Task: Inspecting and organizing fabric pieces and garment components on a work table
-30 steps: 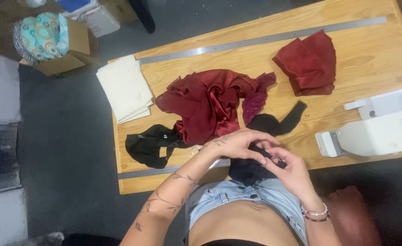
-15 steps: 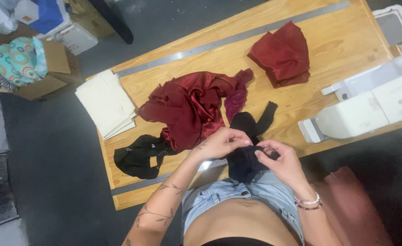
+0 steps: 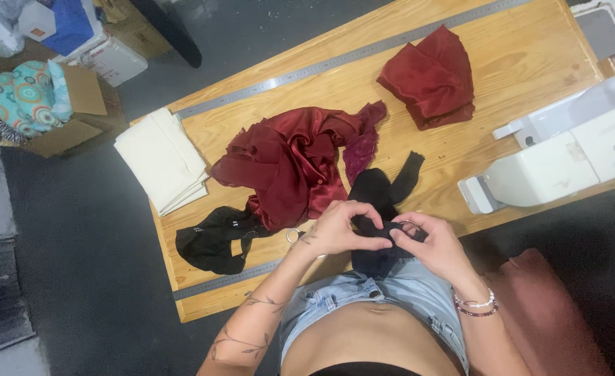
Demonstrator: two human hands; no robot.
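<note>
Since the earlier frame both hands sit slightly lower and closer to the body; the view has shifted a little. Left hand and right hand both pinch the black fabric piece at the near edge of the wooden table — fingertips almost meeting. Crumpled dark red satin lies just beyond; a white sewing machine stands to the right.

Light denim shorts, beaded bracelets
</note>
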